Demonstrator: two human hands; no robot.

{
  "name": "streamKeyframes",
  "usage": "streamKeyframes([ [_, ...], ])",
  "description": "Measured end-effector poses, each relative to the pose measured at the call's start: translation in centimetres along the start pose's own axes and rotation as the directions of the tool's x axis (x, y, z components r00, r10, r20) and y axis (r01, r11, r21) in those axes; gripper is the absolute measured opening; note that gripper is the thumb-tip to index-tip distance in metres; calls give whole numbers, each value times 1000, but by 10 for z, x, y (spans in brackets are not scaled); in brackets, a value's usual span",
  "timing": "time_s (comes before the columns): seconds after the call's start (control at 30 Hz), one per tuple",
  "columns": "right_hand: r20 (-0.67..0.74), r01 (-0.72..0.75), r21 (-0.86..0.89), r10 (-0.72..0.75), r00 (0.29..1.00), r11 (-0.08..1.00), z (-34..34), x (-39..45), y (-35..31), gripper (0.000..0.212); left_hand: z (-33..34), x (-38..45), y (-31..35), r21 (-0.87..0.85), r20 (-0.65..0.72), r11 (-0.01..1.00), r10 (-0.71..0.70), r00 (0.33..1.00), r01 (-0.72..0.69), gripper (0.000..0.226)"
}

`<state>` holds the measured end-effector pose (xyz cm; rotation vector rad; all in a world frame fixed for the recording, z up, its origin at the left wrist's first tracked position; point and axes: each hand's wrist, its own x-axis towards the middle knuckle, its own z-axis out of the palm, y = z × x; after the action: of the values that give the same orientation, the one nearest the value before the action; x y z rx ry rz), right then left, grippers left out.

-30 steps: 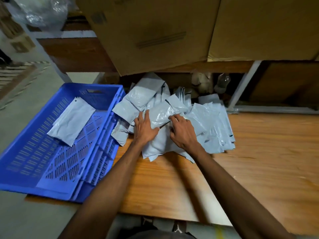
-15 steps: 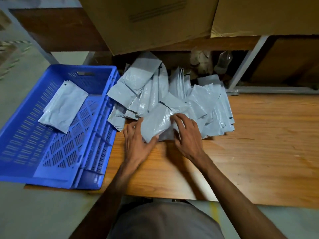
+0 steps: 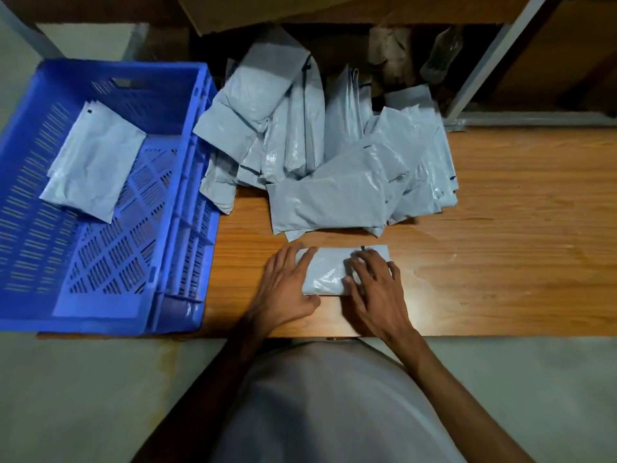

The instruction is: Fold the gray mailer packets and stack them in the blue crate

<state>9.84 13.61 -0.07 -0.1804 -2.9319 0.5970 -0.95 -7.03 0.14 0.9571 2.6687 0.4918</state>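
On the wooden table (image 3: 500, 228), the packet (image 3: 329, 270) lies under both hands – left (image 3: 287, 289), right (image 3: 375, 289) – fingers flat, pressing

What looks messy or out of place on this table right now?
The pile of packets behind the hands is loose and fanned out, some leaning against the crate. The one packet in the crate lies crooked. Both hands, left and right, press a packet flat on the table.
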Motion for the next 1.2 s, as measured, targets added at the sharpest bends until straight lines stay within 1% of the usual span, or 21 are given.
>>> streamKeyframes([
  [0.03,-10,-5,-11,5,1000,1000,1,3,-1,39,0,2,2,-13,-28,1000,1,1000,-1,91],
  [0.13,-23,-39,-43,38,999,998,4,12,-4,42,3,11,9,-112,-128,993,9,992,-23,67],
  [0.2,-14,-71,-54,71,997,996,10,19,-5,42,7,22,15,-129,-159,991,9,987,-29,59],
  [0.33,0,-99,-66,100,995,993,23,25,-4,43,23,34,24,-47,-140,996,65,988,-72,55],
  [0.4,-11,-101,-74,100,995,992,27,22,-4,47,31,33,24,0,-163,995,95,982,-96,52],
  [0.5,-13,-92,-98,91,996,991,30,19,-4,51,37,30,20,34,-203,992,128,971,-124,50],
  [0.6,-18,-83,-108,82,996,991,34,16,-1,56,39,30,19,78,-210,986,160,965,-147,52],
  [0.73,-17,-85,-106,83,996,991,39,17,2,56,43,32,17,88,-235,982,185,954,-169,52],
  [1.0,-3,-92,-73,92,996,993,41,20,6,55,46,35,16,103,-229,982,178,957,-158,52],
  [1.2,0,-108,-60,108,994,992,40,23,4,55,44,38,18,86,-186,988,139,973,-125,55],
])
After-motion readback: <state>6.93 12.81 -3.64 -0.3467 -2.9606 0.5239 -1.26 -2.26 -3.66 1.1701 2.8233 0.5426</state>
